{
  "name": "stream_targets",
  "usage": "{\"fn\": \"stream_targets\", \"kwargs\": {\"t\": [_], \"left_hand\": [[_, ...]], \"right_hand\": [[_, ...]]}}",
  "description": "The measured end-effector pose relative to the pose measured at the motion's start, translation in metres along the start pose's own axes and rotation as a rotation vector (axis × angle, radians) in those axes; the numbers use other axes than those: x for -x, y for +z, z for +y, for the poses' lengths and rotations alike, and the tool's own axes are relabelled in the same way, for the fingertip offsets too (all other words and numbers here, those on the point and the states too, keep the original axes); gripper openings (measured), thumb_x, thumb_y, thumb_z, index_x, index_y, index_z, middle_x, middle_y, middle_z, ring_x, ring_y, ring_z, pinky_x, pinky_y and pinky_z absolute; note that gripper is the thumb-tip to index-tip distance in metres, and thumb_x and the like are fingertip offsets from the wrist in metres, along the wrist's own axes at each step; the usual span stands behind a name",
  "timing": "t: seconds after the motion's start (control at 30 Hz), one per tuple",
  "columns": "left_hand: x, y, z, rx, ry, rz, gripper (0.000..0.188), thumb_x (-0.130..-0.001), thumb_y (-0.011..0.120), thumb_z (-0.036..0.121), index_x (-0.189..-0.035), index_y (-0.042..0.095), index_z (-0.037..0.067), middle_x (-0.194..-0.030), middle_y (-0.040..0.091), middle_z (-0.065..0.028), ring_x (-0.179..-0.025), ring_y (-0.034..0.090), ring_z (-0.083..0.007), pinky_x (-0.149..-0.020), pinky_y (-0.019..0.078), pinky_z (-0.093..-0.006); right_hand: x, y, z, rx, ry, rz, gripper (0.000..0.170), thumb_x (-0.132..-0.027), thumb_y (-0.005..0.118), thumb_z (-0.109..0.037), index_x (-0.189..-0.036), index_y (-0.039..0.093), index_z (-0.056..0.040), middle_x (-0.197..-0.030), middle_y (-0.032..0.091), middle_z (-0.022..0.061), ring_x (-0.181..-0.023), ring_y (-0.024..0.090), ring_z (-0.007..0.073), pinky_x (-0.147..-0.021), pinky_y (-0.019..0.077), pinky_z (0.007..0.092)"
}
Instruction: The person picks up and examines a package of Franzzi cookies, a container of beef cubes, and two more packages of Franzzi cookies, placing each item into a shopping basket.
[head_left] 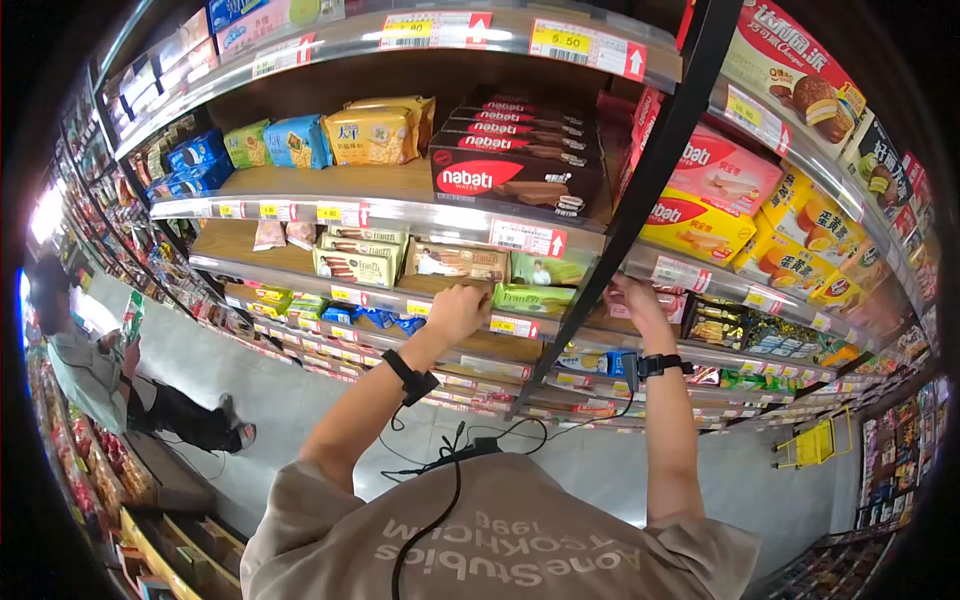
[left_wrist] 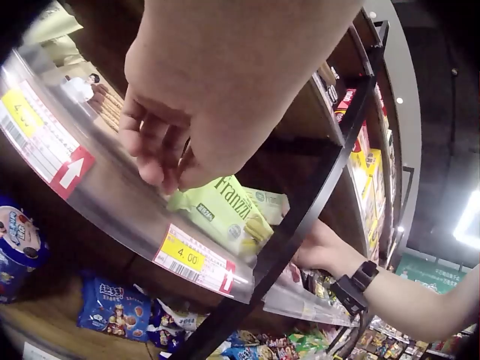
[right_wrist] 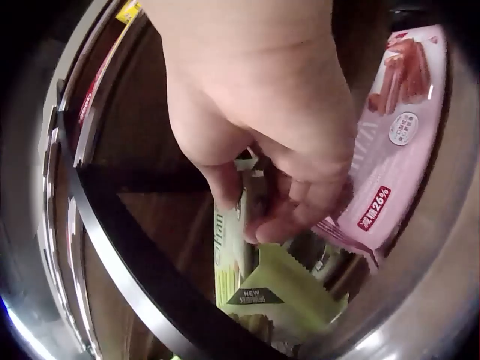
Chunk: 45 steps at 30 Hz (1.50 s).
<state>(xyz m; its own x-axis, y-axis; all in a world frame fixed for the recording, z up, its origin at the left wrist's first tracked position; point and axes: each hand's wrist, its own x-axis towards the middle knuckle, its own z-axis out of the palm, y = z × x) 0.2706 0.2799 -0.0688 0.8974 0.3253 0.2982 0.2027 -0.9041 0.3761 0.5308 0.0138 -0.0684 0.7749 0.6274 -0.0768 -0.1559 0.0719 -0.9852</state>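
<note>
On the shelf lies a bright green Franzzi pack (head_left: 535, 298) (left_wrist: 223, 214), its left end at the curled fingertips of my left hand (head_left: 460, 312) (left_wrist: 199, 112), which appear to pinch its corner. Beyond the black upright, my right hand (head_left: 640, 305) (left_wrist: 322, 247) (right_wrist: 262, 120) reaches into the shelf. Its thumb and fingers pinch the end of a pale green pack (right_wrist: 230, 247) in the right wrist view. A green wrapper (right_wrist: 289, 289) with a zigzag edge lies just below those fingers. Beside them is a pink pack (right_wrist: 394, 150).
The black upright (head_left: 640, 200) (left_wrist: 319, 202) stands between my hands. Brown Franzzi packs (head_left: 458, 262) lie left of the green ones. Nabati boxes (head_left: 515, 175) fill part of the shelf above. A person (head_left: 100, 365) stands at the left, and a yellow basket (head_left: 812, 443) is at the right.
</note>
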Motion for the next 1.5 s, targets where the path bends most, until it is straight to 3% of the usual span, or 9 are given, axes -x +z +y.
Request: {"fn": "stream_targets", "kwargs": {"t": [0.23, 0.33, 0.43, 0.77, 0.87, 0.97, 1.2, 1.4, 1.5], "left_hand": [[0.001, 0.002, -0.001, -0.006, 0.008, 0.008, 0.017, -0.091, 0.063, 0.027, -0.097, 0.068, 0.013, -0.076, 0.07, -0.0174, -0.073, 0.068, -0.0406, -0.067, 0.0545, -0.053], [0.002, -0.001, 0.001, 0.024, -0.022, -0.019, 0.015, -0.089, 0.062, 0.023, -0.097, 0.066, 0.011, -0.079, 0.069, -0.0209, -0.077, 0.068, -0.0422, -0.071, 0.0544, -0.0538], [0.002, 0.005, -0.003, 0.031, 0.004, -0.002, 0.015, -0.089, 0.062, 0.023, -0.097, 0.067, 0.012, -0.079, 0.069, -0.0207, -0.077, 0.068, -0.0417, -0.071, 0.0546, -0.0534], [-0.002, 0.006, -0.006, 0.065, 0.013, -0.011, 0.015, -0.09, 0.062, 0.025, -0.099, 0.067, 0.013, -0.078, 0.07, -0.0194, -0.076, 0.068, -0.0414, -0.069, 0.0543, -0.0537], [0.001, 0.006, -0.008, 0.059, 0.024, 0.013, 0.015, -0.091, 0.062, 0.025, -0.097, 0.066, 0.013, -0.076, 0.069, -0.0181, -0.073, 0.068, -0.0413, -0.067, 0.0541, -0.0536], [0.002, 0.0, -0.003, 0.065, 0.011, 0.005, 0.015, -0.09, 0.062, 0.024, -0.1, 0.066, 0.013, -0.076, 0.069, -0.0197, -0.074, 0.068, -0.0418, -0.068, 0.0542, -0.0536], [0.003, 0.012, -0.01, 0.091, 0.027, 0.046, 0.013, -0.09, 0.062, 0.023, -0.097, 0.066, 0.013, -0.074, 0.069, -0.0192, -0.071, 0.067, -0.0417, -0.065, 0.0543, -0.0532], [0.002, 0.01, -0.011, 0.087, 0.043, 0.052, 0.013, -0.091, 0.062, 0.026, -0.096, 0.066, 0.015, -0.072, 0.068, -0.0174, -0.07, 0.067, -0.0416, -0.063, 0.0542, -0.0527], [0.002, 0.007, -0.009, 0.101, 0.053, 0.057, 0.012, -0.091, 0.062, 0.023, -0.097, 0.066, 0.014, -0.072, 0.068, -0.0177, -0.069, 0.067, -0.0413, -0.063, 0.0545, -0.0522]], "right_hand": [[0.004, 0.011, -0.015, 0.665, -0.137, 0.17, 0.031, -0.089, 0.073, -0.028, -0.091, 0.069, 0.0029, -0.077, 0.07, 0.009, -0.071, 0.067, 0.0202, -0.063, 0.0492, 0.0339], [-0.008, -0.001, -0.007, 1.015, -0.024, 0.189, 0.033, -0.087, 0.075, -0.029, -0.096, 0.07, 0.0019, -0.081, 0.072, 0.0133, -0.077, 0.07, 0.024, -0.069, 0.0511, 0.0367], [-0.029, -0.019, 0.023, 1.107, -0.252, 0.223, 0.063, -0.083, 0.07, -0.06, -0.105, 0.07, -0.0004, -0.1, 0.07, 0.0269, -0.099, 0.068, 0.0404, -0.084, 0.0517, 0.0459], [-0.027, -0.003, 0.034, 1.021, -0.311, 0.326, 0.042, -0.08, 0.079, -0.038, -0.097, 0.071, -0.0001, -0.084, 0.071, 0.0218, -0.083, 0.069, 0.039, -0.073, 0.0524, 0.0466], [0.01, 0.033, -0.004, 1.114, -0.262, 0.44, 0.034, -0.08, 0.078, -0.032, -0.094, 0.072, -0.0022, -0.082, 0.071, 0.0193, -0.08, 0.069, 0.0373, -0.071, 0.0522, 0.0452], [0.012, 0.034, 0.0, 1.004, -0.251, 0.467, 0.026, -0.082, 0.075, -0.03, -0.093, 0.073, -0.0066, -0.083, 0.071, 0.0165, -0.08, 0.07, 0.0357, -0.07, 0.0526, 0.0439], [0.017, 0.036, -0.004, 1.274, -0.274, 0.425, 0.02, -0.085, 0.071, -0.033, -0.094, 0.075, -0.0152, -0.083, 0.072, 0.0136, -0.084, 0.069, 0.0368, -0.07, 0.0532, 0.0454], [0.027, 0.041, -0.014, 1.061, -0.318, 0.34, 0.02, -0.086, 0.069, -0.028, -0.096, 0.072, -0.0111, -0.08, 0.071, 0.0155, -0.08, 0.068, 0.039, -0.067, 0.0515, 0.047], [0.042, 0.046, -0.015, 1.206, -0.466, 0.348, 0.016, -0.083, 0.065, -0.009, -0.098, 0.07, -0.0057, -0.08, 0.069, 0.0197, -0.077, 0.069, 0.0361, -0.066, 0.0516, 0.0442]]}}
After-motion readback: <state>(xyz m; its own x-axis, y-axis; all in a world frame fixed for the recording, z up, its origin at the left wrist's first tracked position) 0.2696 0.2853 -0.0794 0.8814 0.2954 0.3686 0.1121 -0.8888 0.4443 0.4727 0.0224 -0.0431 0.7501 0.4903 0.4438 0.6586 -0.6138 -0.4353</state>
